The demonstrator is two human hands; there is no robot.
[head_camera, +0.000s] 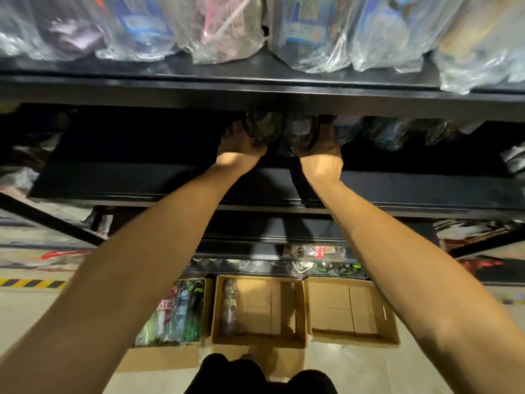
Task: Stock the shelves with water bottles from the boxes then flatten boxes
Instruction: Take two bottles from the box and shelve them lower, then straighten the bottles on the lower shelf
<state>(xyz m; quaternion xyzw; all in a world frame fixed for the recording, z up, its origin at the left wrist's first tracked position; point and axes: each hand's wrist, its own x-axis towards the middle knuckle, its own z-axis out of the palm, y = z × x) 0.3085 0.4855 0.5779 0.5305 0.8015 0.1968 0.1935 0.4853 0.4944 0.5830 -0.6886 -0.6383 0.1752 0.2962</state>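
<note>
Both arms reach into the dark middle shelf [119, 177]. My left hand [238, 143] grips a clear water bottle [264, 127] lying on the shelf. My right hand [321, 146] grips a second bottle [301, 132] just beside it. More bottles [383, 135] lie in a row to the right on the same shelf. On the floor stand three cardboard boxes: the left box [173, 356] holds several bottles, the middle box [301, 311] holds one bottle [230, 308] along its left wall, and the right box [355, 308] shows only its bare bottom.
The upper shelf [255, 81] carries plastic-wrapped packs [227, 29] right above my hands. Lower shelves hold more bottles [326, 265]. A black brace [48, 220] slants at the left. Yellow-black floor tape [31, 283] runs at the left. My dark legs [255, 376] stand before the boxes.
</note>
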